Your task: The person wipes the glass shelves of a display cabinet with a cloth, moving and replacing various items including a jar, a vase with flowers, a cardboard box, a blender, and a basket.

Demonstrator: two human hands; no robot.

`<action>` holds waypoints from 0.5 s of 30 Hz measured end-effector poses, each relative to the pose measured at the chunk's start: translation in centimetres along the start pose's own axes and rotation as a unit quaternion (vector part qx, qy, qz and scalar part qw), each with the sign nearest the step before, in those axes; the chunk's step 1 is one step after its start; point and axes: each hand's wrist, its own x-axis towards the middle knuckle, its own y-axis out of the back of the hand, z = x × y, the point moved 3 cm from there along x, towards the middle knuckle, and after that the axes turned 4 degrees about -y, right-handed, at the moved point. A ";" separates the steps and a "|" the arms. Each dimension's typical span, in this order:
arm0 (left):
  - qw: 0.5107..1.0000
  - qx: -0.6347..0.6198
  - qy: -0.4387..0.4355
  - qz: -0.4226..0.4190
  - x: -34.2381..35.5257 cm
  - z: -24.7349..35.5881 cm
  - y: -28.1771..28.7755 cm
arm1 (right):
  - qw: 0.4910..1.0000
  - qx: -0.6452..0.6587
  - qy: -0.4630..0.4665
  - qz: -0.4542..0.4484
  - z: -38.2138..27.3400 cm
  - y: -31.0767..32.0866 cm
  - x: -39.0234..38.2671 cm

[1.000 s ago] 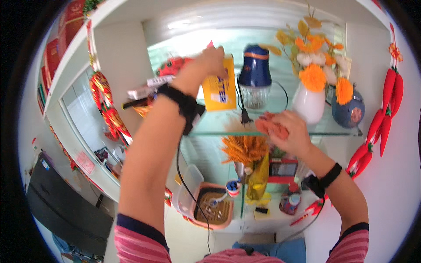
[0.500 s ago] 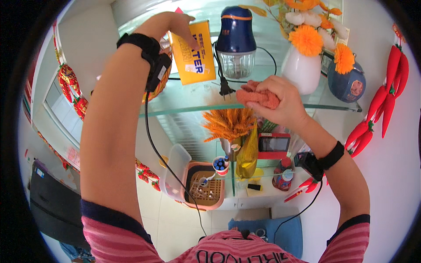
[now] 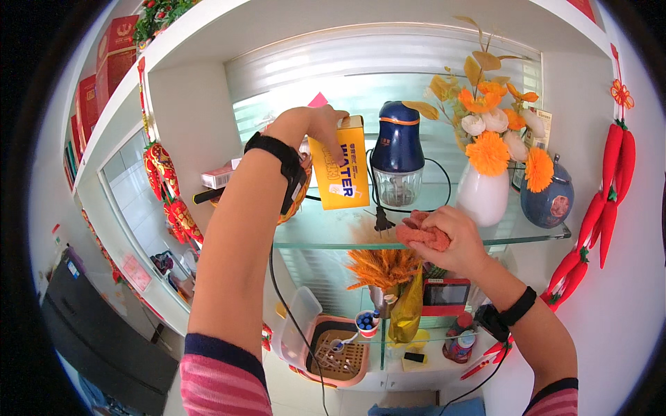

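My left hand (image 3: 325,130) is closed on the upper part of a yellow box (image 3: 347,182), which stands on the upper glass shelf (image 3: 316,230). In my right hand (image 3: 458,241) is a bunched reddish cloth (image 3: 420,232), held at the shelf's front edge. Just left of the cloth, a black plug (image 3: 383,221) lies with its prongs toward the edge. A dark blue food chopper (image 3: 399,142) with a clear bowl stands right of the box. Behind my left wrist, a woven basket (image 3: 297,197) is mostly hidden.
A white vase (image 3: 483,197) of orange and white flowers and a blue jar (image 3: 548,201) stand at the shelf's right. Below are dried wheat stalks (image 3: 385,265), a red-framed device (image 3: 446,296) and a lidded basket (image 3: 347,374). Red chili ornaments (image 3: 605,201) hang at right.
The view has tilted up, showing more of the cabinet top, so things sit lower and farther right. Both hands keep their hold on the box and the cloth.
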 end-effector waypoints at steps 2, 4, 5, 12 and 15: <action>1.000 0.000 -0.020 0.019 -0.5 0.2 -0.2 | 1.000 -0.003 -0.002 -0.002 0.0 0.0 -0.1; 0.998 0.001 -0.040 0.045 -1.5 0.9 -0.1 | 1.000 -0.005 0.011 0.011 0.2 0.0 -0.1; 0.998 0.039 -0.027 0.033 -1.7 1.3 -0.1 | 1.000 -0.006 0.016 0.015 0.2 0.0 -0.2; 0.992 0.053 -0.074 0.087 -3.6 1.7 0.4 | 0.999 -0.016 0.030 0.030 -0.6 0.2 -0.1; 0.988 0.011 -0.113 0.104 -4.4 2.1 -0.3 | 0.999 -0.021 0.027 0.035 -0.4 -0.2 -0.2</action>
